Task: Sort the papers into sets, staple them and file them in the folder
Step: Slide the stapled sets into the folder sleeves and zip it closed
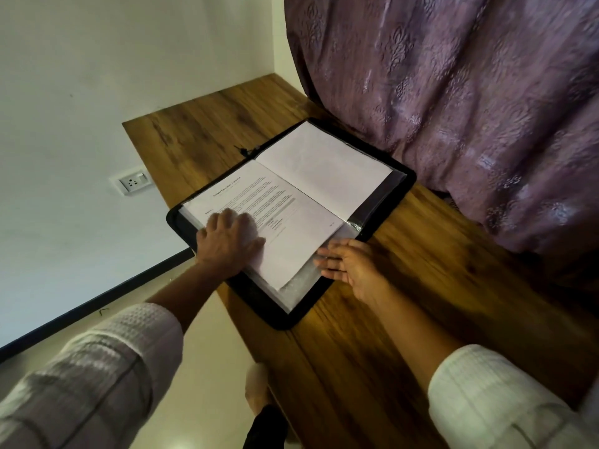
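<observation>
A black zip folder (406,181) lies open on the wooden table (405,303). On its near half lies a printed paper set (275,215), partly in a clear plastic sleeve (303,280). My left hand (228,243) lies flat on the printed page's near left part, fingers partly under the sleeve's film. At the sleeve's near right edge my right hand (348,264) touches the plastic with straight fingers. The far half of the folder holds a blank white sheet (327,163).
A purple patterned curtain (453,108) hangs over the table's far right side, close to the folder. A white wall with a socket (131,183) stands to the left. The floor and my foot (256,387) show below the table's left edge.
</observation>
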